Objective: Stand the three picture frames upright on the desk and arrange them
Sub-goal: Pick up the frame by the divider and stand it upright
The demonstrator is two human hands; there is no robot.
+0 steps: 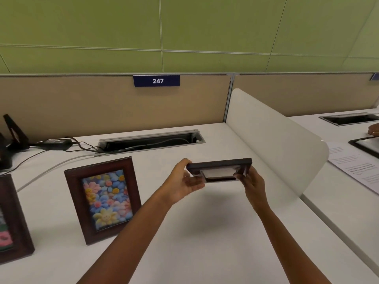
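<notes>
You've got two frames standing on the desk (184, 253): one (102, 199) at 9 o'clock of your hands, another (12, 220) further out at 9. Third frame (220, 169) is held above the desk between both hands. Cable tray (150, 141) at 12, divider (272, 140) at 3.

Held a dark picture frame (220, 170) above the white desk (205, 232), nearly flat, its shadow on the surface below. Gripped on its left end by the left hand (185, 181) and on its right end by the right hand (251, 182). Stood upright to the left, a brown wooden frame with a flower picture (102, 199), and at the far left edge another brown frame (12, 220), cut off by the border. Ran along the back, an open cable tray (149, 141) with a power adapter (55, 142) and cords beside it. Showed "247" on a blue number plate (156, 80) on the tan partition (82, 105). Rose at the right, a white divider panel (272, 140).
</notes>
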